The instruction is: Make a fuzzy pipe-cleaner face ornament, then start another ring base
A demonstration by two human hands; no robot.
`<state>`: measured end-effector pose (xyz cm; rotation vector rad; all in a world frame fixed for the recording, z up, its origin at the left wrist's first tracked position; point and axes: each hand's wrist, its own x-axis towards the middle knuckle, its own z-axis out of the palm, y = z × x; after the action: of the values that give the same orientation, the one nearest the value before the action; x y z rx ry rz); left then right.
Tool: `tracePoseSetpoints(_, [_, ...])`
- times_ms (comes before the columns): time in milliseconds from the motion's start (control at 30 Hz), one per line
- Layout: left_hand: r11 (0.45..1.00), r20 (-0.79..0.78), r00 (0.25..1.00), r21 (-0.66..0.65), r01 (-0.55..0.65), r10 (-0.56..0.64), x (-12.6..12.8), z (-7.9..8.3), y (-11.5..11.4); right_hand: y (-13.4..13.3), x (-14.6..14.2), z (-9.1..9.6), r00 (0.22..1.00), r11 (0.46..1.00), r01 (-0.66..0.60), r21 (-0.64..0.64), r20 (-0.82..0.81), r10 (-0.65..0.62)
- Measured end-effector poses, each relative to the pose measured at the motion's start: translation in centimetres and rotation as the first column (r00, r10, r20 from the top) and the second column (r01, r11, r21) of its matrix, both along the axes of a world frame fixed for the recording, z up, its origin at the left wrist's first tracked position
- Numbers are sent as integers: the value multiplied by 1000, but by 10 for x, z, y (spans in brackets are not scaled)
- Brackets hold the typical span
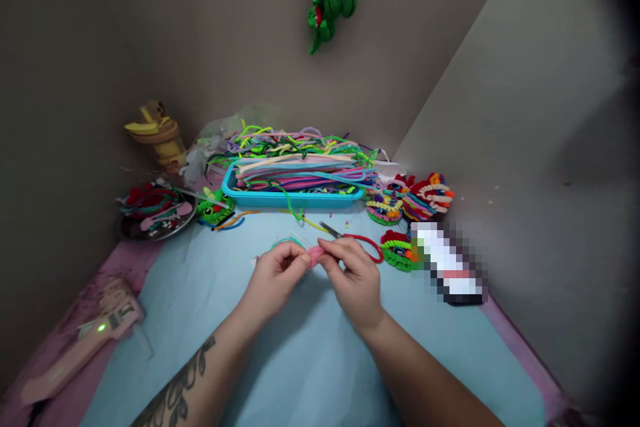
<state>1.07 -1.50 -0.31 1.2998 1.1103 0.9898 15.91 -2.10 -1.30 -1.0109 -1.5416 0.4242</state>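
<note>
Between my two hands, a little above the blue table cover, is a small pink fuzzy piece (pixel 315 255) that looks like bent pipe cleaner. My left hand (pixel 281 273) pinches its left side between thumb and fingertips. On the other side, my right hand (pixel 353 275) grips it the same way. Just behind the hands lie scissors with red handles (pixel 367 245), their blades pointing to the back left. A turquoise pipe cleaner (pixel 286 242) curls behind my left hand, partly hidden by it.
A blue tray (pixel 295 200) full of pipe cleaners stands at the back. Colourful fuzzy figures (pixel 397 250) and a blurred-out phone (pixel 453 263) are to the right. At left sit a metal bowl (pixel 150 232) and a pink glue gun (pixel 85 350) with a green light.
</note>
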Motion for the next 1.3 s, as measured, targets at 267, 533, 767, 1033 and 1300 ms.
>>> tracePoseSetpoints(267, [988, -180, 983, 153, 5, 22, -2, 8, -2, 5, 7, -2, 987, 982, -98, -163, -141, 75])
tracePoseSetpoints(533, [984, -172, 982, 173, -49, 80, -2, 0, -1, 9, 2, 3, 918, 858, -334, -390, -339, 203])
tracePoseSetpoints(767, [994, -149, 989, 107, -2, 18, -4, 4, 2, 12, 6, 5, 911, 783, -374, -498, -357, 208])
tracePoseSetpoints(1033, [994, -182, 982, 93, 59, -41, -8, 12, 3, 13, 10, 10, 881, 732, -469, -494, -318, 350])
tracePoseSetpoints(1300, [995, -115, 988, -15, 98, -99, -10, 10, 5, 14, 15, 4, 886, 695, -462, -551, -260, 383])
